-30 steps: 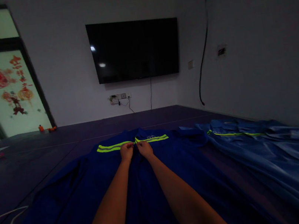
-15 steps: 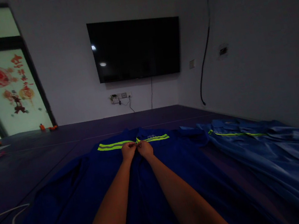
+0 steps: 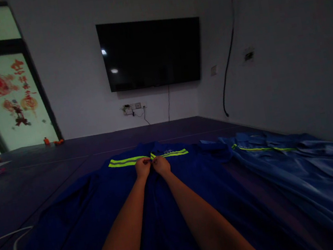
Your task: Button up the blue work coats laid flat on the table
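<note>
A dark blue work jacket (image 3: 82, 208) with yellow-green reflective stripes across the chest lies spread flat on a dark table (image 3: 41, 168) in front of me. My left hand (image 3: 143, 167) and my right hand (image 3: 161, 165) sit side by side at the jacket's front opening, just below the stripes. Both hands are closed in a pinch on the two edges of the front placket. What lies between the fingertips is too small to make out.
A second, lighter blue jacket (image 3: 301, 167) with the same stripes lies to the right, near the wall. A white cable (image 3: 10, 242) curls at the near left edge. A black TV (image 3: 151, 52) hangs on the far wall above a socket. Small orange items (image 3: 52, 141) sit at the far left.
My hands have stayed at the jacket's front opening, with the fingertips drawn slightly closer together. The view has shifted a little.
</note>
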Available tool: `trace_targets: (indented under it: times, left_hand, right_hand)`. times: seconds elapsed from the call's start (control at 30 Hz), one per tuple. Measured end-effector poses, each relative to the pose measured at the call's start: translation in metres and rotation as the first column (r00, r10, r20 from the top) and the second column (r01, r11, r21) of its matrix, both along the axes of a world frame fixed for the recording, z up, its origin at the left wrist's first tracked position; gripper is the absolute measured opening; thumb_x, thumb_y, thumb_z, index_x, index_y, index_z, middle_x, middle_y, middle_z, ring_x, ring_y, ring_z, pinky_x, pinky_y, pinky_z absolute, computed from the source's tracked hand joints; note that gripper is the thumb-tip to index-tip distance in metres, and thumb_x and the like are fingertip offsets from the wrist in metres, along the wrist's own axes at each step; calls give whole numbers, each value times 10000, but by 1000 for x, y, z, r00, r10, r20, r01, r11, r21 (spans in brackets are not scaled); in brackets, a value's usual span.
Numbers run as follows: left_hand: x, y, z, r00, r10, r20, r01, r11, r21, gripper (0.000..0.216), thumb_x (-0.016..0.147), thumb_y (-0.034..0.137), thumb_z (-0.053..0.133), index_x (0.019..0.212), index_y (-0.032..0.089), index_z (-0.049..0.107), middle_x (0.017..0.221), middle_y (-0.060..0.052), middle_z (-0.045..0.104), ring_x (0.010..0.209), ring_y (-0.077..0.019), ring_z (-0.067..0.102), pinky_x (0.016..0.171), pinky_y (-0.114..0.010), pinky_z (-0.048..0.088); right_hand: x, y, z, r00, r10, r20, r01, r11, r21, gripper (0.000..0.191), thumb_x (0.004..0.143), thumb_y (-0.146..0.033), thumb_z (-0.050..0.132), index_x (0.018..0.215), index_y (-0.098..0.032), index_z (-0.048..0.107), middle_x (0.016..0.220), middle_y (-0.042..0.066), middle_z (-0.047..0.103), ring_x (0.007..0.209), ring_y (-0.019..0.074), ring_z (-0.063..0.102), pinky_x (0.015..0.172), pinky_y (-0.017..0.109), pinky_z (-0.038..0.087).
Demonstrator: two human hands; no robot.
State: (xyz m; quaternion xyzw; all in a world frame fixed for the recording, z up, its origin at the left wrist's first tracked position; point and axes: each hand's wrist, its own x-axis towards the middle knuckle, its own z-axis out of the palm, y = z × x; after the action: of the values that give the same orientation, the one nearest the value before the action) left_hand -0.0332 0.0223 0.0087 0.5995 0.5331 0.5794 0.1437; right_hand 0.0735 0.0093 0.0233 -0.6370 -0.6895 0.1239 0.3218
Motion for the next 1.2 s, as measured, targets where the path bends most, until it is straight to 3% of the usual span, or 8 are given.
trace_targets:
  times: [1.2]
  left_hand:
    - [2, 6, -4, 995, 83, -57, -84, 996, -7, 219, 663, 58, 528, 810, 156, 658, 786, -42, 673, 741, -144, 619, 734, -257, 474]
  right_hand:
    - [0, 1, -1, 1000, 11, 12, -11, 1000, 15, 190, 789, -274, 502, 908, -223, 641, 889, 43, 671, 842, 158, 612, 652, 205, 402]
